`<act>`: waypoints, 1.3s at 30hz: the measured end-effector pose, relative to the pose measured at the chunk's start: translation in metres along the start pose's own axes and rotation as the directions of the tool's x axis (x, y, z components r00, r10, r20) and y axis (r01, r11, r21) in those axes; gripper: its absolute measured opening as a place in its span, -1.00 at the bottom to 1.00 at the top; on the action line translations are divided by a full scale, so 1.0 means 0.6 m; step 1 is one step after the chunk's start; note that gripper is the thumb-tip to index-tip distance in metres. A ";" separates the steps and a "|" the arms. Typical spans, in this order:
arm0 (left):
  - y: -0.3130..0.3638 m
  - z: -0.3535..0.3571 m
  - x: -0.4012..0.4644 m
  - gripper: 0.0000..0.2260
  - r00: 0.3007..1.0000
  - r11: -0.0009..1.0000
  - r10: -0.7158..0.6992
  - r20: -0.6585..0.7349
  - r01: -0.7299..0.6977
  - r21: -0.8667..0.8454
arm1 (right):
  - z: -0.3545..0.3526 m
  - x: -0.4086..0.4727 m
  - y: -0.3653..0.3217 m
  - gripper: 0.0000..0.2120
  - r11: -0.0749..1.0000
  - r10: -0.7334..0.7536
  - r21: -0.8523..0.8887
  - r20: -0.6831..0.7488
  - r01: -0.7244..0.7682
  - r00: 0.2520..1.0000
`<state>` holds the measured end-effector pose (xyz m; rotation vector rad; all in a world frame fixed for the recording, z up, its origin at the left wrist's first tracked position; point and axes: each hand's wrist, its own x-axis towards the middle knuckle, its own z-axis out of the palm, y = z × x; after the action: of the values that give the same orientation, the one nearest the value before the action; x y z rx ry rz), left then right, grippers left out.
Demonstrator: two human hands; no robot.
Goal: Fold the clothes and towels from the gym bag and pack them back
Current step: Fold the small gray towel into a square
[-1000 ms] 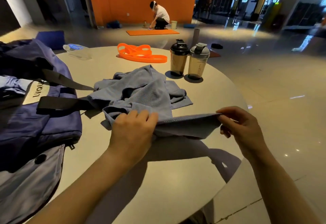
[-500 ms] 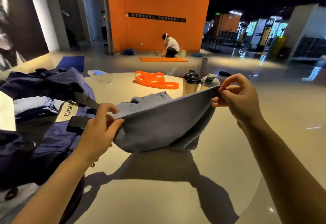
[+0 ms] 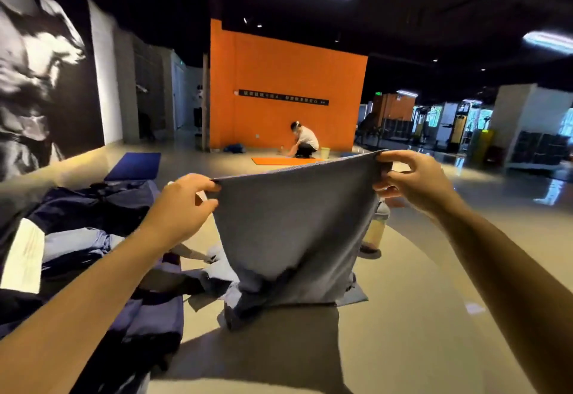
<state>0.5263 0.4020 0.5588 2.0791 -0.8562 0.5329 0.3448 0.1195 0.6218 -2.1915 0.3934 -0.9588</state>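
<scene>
A grey-blue towel (image 3: 294,226) hangs stretched in the air in front of me, its lower end still bunched on the round table (image 3: 418,331). My left hand (image 3: 183,207) pinches its upper left corner and my right hand (image 3: 412,179) pinches its upper right corner, so the top edge is taut. The dark blue gym bag (image 3: 102,269) lies open at the left of the table, with light blue clothing (image 3: 80,245) inside. The towel hides most of the table's middle.
A shaker bottle (image 3: 375,229) stands behind the towel's right edge, partly hidden. A person crouches by an orange mat (image 3: 285,160) at the orange wall far back. A blue mat (image 3: 136,166) lies on the floor at the left.
Both hands have lifted the towel from the table up to chest height and spread it wide. My view has tilted upward, so the orange bands and one bottle are now hidden.
</scene>
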 end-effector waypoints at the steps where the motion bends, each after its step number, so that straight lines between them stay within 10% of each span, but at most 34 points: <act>1: 0.010 -0.010 0.024 -0.72 0.999 1.000 0.010 -0.044 -0.009 0.009 | -0.008 0.014 -0.019 -0.62 1.000 -0.012 0.020 0.001 0.012 1.000; 6: 0.104 -0.080 0.115 -0.39 0.978 0.891 0.077 -0.193 -0.154 -0.427 | -0.055 0.075 -0.112 -0.41 0.981 -0.148 0.113 -0.074 0.156 0.986; 9: 0.156 -0.135 0.150 -0.23 0.911 0.933 0.269 -0.314 -0.327 -0.150 | -0.094 0.098 -0.171 -0.35 0.946 -0.316 0.037 -0.105 0.321 0.943; 12: 0.199 -0.201 0.170 -0.03 0.826 0.901 0.432 -0.363 -0.372 0.226 | -0.147 0.110 -0.217 -0.20 0.762 -0.567 -0.417 -0.059 0.496 0.821; 19: 0.274 -0.323 0.188 0.25 0.732 0.675 0.592 -0.337 -0.222 0.704 | -0.241 0.089 -0.322 0.26 0.356 -0.729 -0.864 -0.019 0.355 0.684; 31: 0.339 -0.372 0.195 0.21 0.665 0.536 0.647 -0.372 -0.050 0.843 | -0.292 0.068 -0.379 0.26 0.392 -0.770 -0.863 -0.117 0.320 0.627; 39: 0.250 -0.241 0.253 0.27 0.636 0.447 0.730 -0.250 -0.169 0.878 | -0.213 0.136 -0.226 0.31 0.477 -0.596 -0.830 -0.063 0.290 0.800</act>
<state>0.5096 0.3931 0.8158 2.0845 -0.8803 2.1724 0.3061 0.1119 0.8213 -3.0430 0.4654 -1.7549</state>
